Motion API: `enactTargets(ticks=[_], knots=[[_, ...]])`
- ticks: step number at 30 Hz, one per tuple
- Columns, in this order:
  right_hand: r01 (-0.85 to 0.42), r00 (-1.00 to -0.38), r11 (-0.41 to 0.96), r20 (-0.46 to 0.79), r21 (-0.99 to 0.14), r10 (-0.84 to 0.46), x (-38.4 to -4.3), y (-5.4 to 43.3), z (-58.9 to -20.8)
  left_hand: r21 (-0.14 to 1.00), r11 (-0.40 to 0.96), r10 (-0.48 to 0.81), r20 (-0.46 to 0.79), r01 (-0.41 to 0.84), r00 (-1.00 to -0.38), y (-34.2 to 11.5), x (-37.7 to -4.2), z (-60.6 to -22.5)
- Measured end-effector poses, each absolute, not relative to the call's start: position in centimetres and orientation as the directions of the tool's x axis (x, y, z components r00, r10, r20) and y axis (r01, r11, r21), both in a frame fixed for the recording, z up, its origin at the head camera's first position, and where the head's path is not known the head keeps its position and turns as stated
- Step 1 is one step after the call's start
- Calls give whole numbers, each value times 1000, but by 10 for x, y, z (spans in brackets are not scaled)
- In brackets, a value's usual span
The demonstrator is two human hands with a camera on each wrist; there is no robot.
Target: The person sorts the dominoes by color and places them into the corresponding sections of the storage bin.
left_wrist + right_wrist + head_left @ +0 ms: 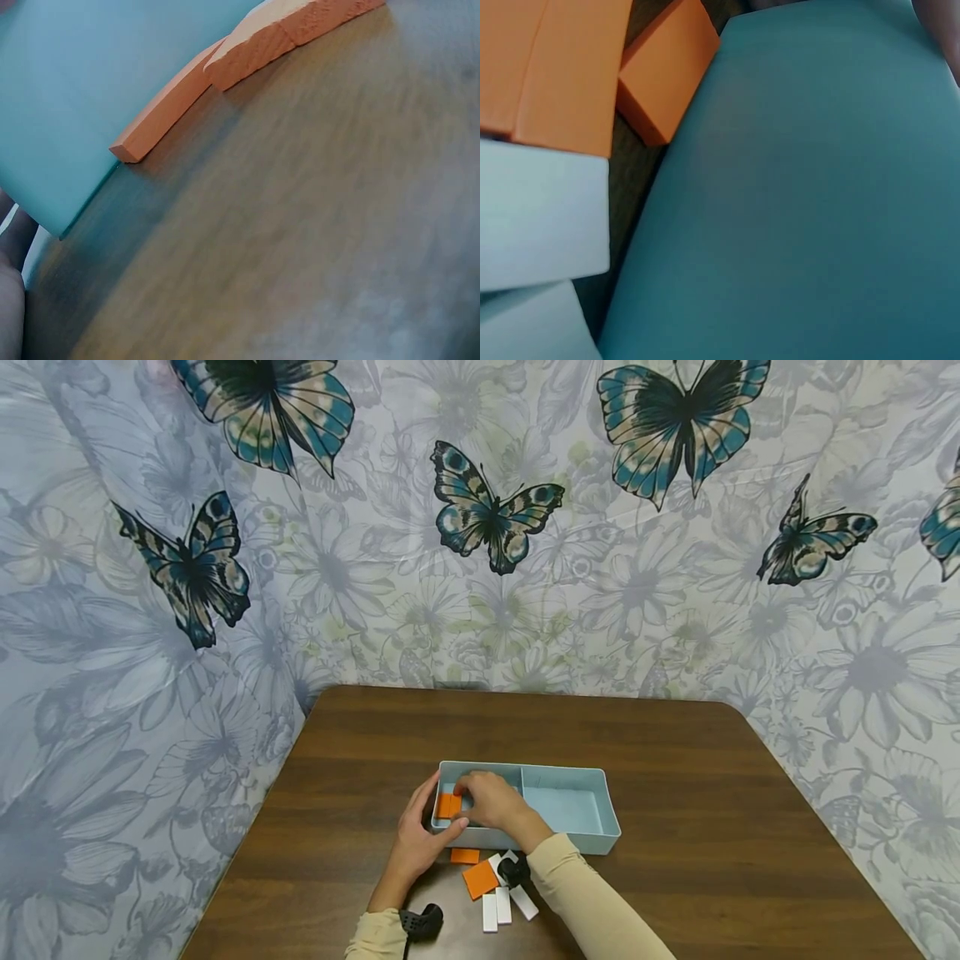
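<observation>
Sleeves (600, 902) and boxed orange blocks (447, 807) appear in head view only.

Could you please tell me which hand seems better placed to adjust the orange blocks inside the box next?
Probably the right hand: it reaches into the box, right at the orange blocks, while the left hand rests against the box's left end.

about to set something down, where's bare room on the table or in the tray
Free: the tray's right compartment, between divider and right wall; the table behind the tray, to its far edge; the table right of the tray. Crowded: the left compartment, orange blocks inside, the right hand over it; in front of the tray, where white blocks and more orange ones lie.
</observation>
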State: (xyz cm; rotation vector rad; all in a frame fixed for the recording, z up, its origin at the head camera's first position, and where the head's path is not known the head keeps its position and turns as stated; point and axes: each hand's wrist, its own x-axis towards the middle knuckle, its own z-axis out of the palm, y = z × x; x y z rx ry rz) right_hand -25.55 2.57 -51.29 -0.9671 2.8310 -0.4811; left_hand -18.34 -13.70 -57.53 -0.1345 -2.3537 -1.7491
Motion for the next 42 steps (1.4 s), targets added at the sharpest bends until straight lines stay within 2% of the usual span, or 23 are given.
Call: enactTargets(ticks=[15,26,42], knots=[[-592,-782,735,13,-330,-623,-257,30,-511,938,283,-45,220,199,-974,-137,-184,-576],[-547,-804,713,37,-438,-594,-248,46,-493,937,296,-46,206,184,-977,-136,-182,-574],[-511,-846,657,192,-554,-497,-223,88,-487,936,298,-47,210,187,-977,-136,-182,-573]])
